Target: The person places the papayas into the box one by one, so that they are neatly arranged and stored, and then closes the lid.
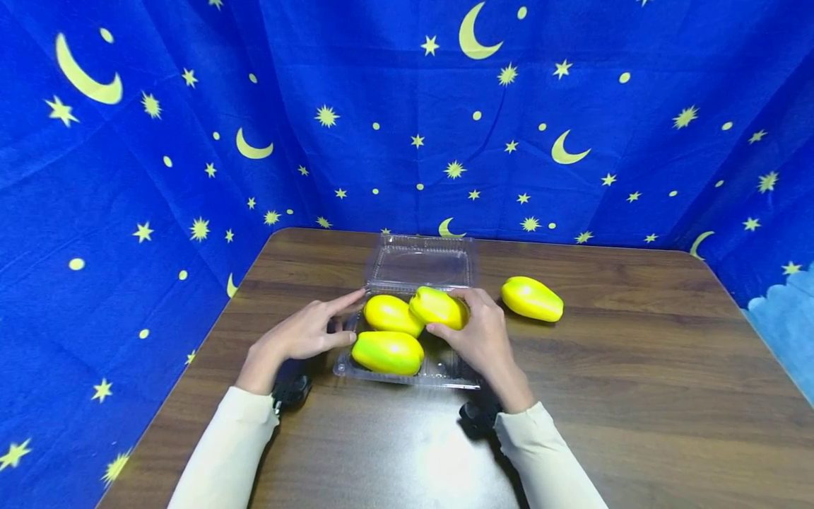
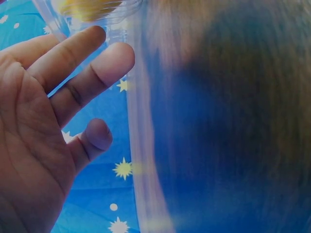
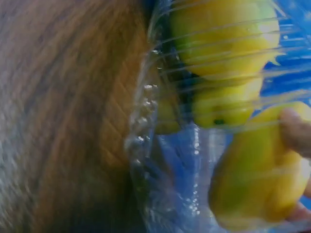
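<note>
A clear plastic clamshell box (image 1: 445, 382) lies on the table with its lid folded back. Two yellow-green papayas (image 1: 389, 353) rest in its left half, one in front of the other. My right hand (image 1: 480, 329) grips a third papaya (image 1: 437, 307) over the right side of the box; in the right wrist view that papaya (image 3: 252, 174) shows through the clear wall, fingers at its side. At the box's left edge is my left hand (image 1: 302, 331), its index finger and thumb extended, holding nothing. The left wrist view shows its fingers (image 2: 92, 85) spread.
Another papaya (image 1: 532, 299) lies on the wooden table (image 1: 636, 367) to the right of the box. The transparent lid (image 1: 422, 265) extends toward the back edge. A blue cloth (image 1: 394, 92) with moons and stars hangs behind and at the sides.
</note>
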A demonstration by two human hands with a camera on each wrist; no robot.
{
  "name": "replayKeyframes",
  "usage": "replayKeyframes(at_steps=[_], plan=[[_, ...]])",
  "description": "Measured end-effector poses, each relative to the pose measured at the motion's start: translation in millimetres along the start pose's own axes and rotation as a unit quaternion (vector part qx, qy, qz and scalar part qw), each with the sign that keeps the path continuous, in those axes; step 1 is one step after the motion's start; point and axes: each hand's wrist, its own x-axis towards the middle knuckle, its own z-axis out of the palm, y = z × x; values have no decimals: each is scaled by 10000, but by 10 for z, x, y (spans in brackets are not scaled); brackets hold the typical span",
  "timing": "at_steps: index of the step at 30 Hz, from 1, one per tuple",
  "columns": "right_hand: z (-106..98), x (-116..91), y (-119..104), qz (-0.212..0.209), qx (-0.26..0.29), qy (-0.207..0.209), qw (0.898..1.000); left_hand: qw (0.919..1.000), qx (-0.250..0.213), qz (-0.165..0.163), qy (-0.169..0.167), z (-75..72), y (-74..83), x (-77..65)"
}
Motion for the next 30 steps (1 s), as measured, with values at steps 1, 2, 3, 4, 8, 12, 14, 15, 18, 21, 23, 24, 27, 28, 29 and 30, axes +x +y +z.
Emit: replayKeyframes(at_steps=[1, 2, 3, 4, 8, 12, 14, 15, 18, 21, 23, 24, 27, 28, 29, 30], plan=[[-8, -2, 6, 12, -45, -34, 10000, 10000, 11, -2, -8, 0, 1, 0], [-17, -4, 10, 31, -74, -69, 9999, 10000, 16, -2, -13, -1, 2, 0], [-24, -6, 14, 62, -95, -109, 9999, 10000, 9, -9, -16, -1, 4, 0], [-32, -7, 18, 93, -113, -157, 9998, 10000, 4, -10, -13, -3, 6, 1], [-55, -4, 29, 243, -213, -378, 9988, 10000, -3, 53, 38, -5, 13, 5], [-70, 0, 36, 350, -312, -523, 9975, 10000, 14, 57, 49, -4, 14, 6], [-74, 1, 37, 350, -348, -546, 9973, 10000, 16, 22, 31, -3, 12, 4], [-74, 2, 39, 341, -361, -546, 9973, 10000, 12, -5, 16, -2, 12, 2], [-76, 4, 44, 260, -375, -505, 9977, 10000, 1, -32, 24, -2, 14, -1], [-78, 5, 50, 164, -346, -469, 9982, 10000, 25, 23, 52, -1, 11, -3], [-79, 5, 53, 131, -333, -454, 9983, 10000, 49, 48, 64, 1, 8, -2], [-80, 5, 54, 124, -323, -446, 9984, 9999, 58, 56, 64, 1, 6, -4], [-78, 4, 58, 122, -290, -430, 9986, 10000, 59, -1, 30, -1, 6, -6], [-78, 5, 58, 117, -278, -417, 9987, 10000, 47, -18, 22, -2, 7, -6], [-77, 6, 59, 113, -258, -402, 9988, 10000, 30, -31, 10, -3, 8, -4], [-78, 8, 61, 106, -243, -402, 9988, 10000, 18, -48, 4, -3, 11, -5]])
